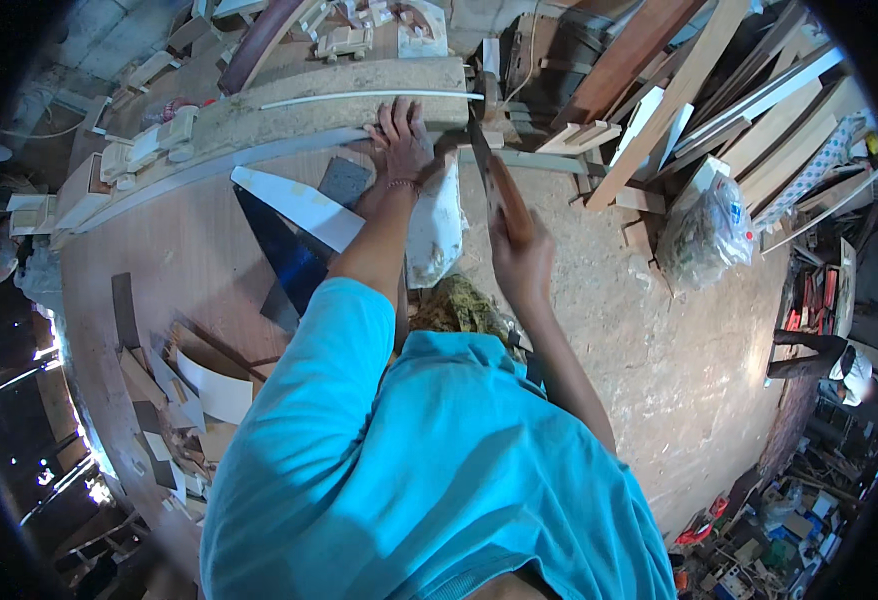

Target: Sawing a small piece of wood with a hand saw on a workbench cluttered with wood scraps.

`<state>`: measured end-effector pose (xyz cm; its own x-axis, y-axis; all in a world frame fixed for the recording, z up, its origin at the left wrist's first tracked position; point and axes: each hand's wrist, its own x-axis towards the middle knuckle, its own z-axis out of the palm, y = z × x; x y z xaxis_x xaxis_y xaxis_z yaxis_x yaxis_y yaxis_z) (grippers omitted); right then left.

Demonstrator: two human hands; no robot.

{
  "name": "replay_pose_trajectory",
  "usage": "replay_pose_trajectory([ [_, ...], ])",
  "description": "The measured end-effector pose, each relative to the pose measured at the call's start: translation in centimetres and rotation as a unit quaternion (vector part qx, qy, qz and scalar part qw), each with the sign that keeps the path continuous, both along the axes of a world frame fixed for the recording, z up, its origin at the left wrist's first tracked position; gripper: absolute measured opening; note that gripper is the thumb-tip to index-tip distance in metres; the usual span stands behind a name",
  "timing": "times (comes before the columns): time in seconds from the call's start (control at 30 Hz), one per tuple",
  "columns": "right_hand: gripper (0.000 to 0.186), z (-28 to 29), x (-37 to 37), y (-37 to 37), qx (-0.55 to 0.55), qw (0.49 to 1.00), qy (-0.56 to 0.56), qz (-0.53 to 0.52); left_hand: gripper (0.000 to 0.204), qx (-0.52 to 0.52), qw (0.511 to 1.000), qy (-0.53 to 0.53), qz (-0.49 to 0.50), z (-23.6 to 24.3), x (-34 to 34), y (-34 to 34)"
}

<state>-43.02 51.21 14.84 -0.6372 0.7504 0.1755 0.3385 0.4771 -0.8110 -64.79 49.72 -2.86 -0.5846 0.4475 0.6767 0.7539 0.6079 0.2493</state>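
Note:
My left hand (402, 145) presses on a long pale wooden beam (249, 120), fingers spread with their tips at a thin white strip (329, 96) lying along it. My right hand (521, 262) is closed on the wooden handle (509, 195) of a hand saw, whose dark blade (478, 135) reaches up to the beam's right end, by the strip's end. Below my left hand are a white block (434, 235), a white tapered board (289, 197) and a dark blue panel (289, 260).
Timber planks (669, 160) and a clear plastic bag (704, 235) fill the upper right. Small wooden pieces (159, 140) sit at upper left, offcuts (204, 380) at lower left. A concrete floor (679, 390) spreads rightward, with another person (829, 360) at far right and clutter (789, 530) below.

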Motion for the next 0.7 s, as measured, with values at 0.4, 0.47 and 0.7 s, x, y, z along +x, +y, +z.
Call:
replay_pose_trajectory([
  [0.4,0.016,-0.2,1.1,-1.1,-0.029,0.999,-0.022,-0.010,0.053,-0.025,0.999,0.028,0.027,-1.0,0.3,-0.2],
  [0.47,0.016,0.4,4.3,-3.0,-0.138,0.990,-0.038,-0.023,0.049,-0.045,0.998,-0.024,0.026,1.0,1.8,-0.5],
  [0.7,0.019,-2.0,-0.5,-0.5,-0.076,0.995,-0.025,-0.061,0.040,-0.030,0.998,0.047,0.036,0.9,1.0,0.6],
])
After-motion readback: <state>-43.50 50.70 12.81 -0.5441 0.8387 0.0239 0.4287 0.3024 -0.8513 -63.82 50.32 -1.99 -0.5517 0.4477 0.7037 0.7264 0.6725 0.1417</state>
